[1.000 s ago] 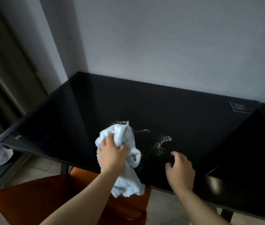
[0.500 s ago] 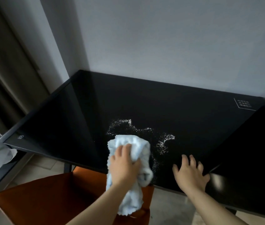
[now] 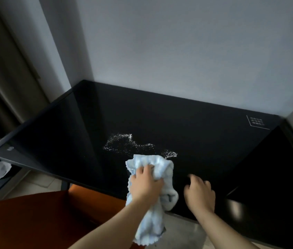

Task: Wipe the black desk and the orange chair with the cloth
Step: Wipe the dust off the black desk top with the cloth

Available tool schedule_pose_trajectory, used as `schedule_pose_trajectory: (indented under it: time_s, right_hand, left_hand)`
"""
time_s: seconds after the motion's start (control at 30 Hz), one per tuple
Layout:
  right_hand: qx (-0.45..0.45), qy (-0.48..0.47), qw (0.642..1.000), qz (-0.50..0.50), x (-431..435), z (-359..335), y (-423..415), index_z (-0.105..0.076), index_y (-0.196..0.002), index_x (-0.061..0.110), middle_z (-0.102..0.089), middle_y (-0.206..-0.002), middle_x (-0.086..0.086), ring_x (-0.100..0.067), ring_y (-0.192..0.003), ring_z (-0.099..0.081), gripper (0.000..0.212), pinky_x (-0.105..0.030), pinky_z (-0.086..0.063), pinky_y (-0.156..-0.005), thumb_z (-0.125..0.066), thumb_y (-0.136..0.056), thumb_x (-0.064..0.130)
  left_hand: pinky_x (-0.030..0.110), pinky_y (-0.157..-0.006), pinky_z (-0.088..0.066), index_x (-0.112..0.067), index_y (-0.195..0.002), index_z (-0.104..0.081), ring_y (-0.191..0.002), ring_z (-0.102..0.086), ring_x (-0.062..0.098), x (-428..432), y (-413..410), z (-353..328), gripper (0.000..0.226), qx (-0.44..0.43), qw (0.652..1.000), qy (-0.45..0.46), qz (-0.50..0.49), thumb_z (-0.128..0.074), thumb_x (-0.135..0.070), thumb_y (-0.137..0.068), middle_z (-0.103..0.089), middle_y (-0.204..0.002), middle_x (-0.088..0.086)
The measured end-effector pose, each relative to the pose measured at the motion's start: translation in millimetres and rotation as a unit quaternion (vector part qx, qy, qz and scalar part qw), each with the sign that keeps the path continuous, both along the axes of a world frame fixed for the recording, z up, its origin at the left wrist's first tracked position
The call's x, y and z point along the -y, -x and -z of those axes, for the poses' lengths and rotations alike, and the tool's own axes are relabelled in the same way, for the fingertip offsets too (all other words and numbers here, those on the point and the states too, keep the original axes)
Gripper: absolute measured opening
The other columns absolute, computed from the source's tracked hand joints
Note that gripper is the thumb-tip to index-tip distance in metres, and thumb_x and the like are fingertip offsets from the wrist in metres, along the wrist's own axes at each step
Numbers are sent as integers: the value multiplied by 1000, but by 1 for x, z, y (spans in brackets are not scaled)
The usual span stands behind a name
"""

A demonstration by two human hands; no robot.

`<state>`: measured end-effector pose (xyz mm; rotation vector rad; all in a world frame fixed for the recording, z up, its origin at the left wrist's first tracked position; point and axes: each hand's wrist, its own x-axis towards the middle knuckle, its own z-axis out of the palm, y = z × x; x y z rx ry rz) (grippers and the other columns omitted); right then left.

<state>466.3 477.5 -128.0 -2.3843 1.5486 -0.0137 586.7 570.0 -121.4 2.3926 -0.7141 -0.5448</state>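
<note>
Near the front edge of the black table point(image 3: 196, 123), the left hand point(image 3: 145, 188) grips the bunched cloth point(image 3: 153, 163), pressing it down just short of white specks point(image 3: 122, 143). Soft and limp, its tail dangles off the edge, so it is best held by the wad. The right hand point(image 3: 200, 194) rests alongside, loosely curled and empty.

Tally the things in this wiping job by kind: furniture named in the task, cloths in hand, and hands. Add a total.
Furniture: 2, black desk and orange chair
Cloths: 1, light blue cloth held in the left hand
Hands: 2, left hand and right hand
Total: 5
</note>
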Motion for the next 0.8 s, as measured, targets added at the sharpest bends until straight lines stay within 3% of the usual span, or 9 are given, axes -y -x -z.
schedule_pose_trajectory:
  time_s: [0.07,0.13,0.23,0.3,0.4,0.5,0.63,0.8]
  right_hand:
    - [23,-15,999,-28,16,-7,6,-48,-131,25,-56,-130,4,-19,-118,-46,37,-32,-38,-90,-40,-94,21]
    - [37,-33,998,-37,29,-13,10,-48,-132,24,-58,-128,3,-18,-117,-47,37,-33,-37,-92,-37,-97,19]
    - [71,-61,995,-39,34,-15,18,-51,-130,23,-62,-121,1,-19,-113,-52,35,-32,-39,-94,-34,-100,20]
    - [93,-79,991,-56,37,-18,24,-59,-118,25,-66,-107,3,-17,-100,-60,29,-33,-46,-89,-37,-99,23]
    - [119,-108,983,-89,42,-20,32,-62,-85,29,-67,-83,7,-12,-76,-61,12,-29,-50,-69,-53,-93,31]
    - [135,-126,978,-100,43,-22,35,-48,-67,27,-58,-66,9,-10,-64,-56,26,-25,-38,-53,-64,-83,40]
    - [178,-153,965,-119,45,-22,32,-47,-72,25,-55,-64,6,-12,-61,-55,29,-27,-38,-52,-57,-86,48]
    - [201,-212,944,-151,49,-20,23,-54,-83,29,-60,-77,8,-8,-65,-58,15,-25,-44,-54,-50,-93,39]
  left_hand:
    - [40,-96,-38,-27,-122,-49,-113,-45,31,-8,-18,-7,45,0,998,52,-35,-56,-33,-78,-49,-127,0]
    - [40,-96,-36,-29,-127,-44,-116,-41,33,-17,-35,-9,49,41,993,-2,-114,-54,-37,-80,-45,-132,0]
    - [42,-94,-32,-32,-128,-36,-120,-34,32,-23,-27,-7,47,36,978,-92,-186,-47,-43,-83,-34,-138,-1]
    - [43,-95,-31,-32,-127,-34,-122,-32,31,-12,-6,-5,46,41,978,-95,-180,-43,-44,-84,-31,-139,-2]
    - [40,-94,-33,-33,-129,-34,-122,-31,28,12,29,-1,49,58,990,-79,-100,-47,-42,-83,-31,-139,-5]
    - [37,-92,-34,-36,-129,-39,-119,-34,26,20,43,-2,52,36,996,-40,-66,-55,-37,-80,-38,-137,-7]
    - [36,-91,-35,-32,-129,-44,-113,-38,29,2,32,-10,51,87,986,-3,-143,-59,-34,-80,-44,-133,-4]
    - [44,-100,-33,-29,-134,-40,-120,-36,37,-25,-19,-27,58,100,962,3,-256,-59,-35,-80,-41,-138,4]
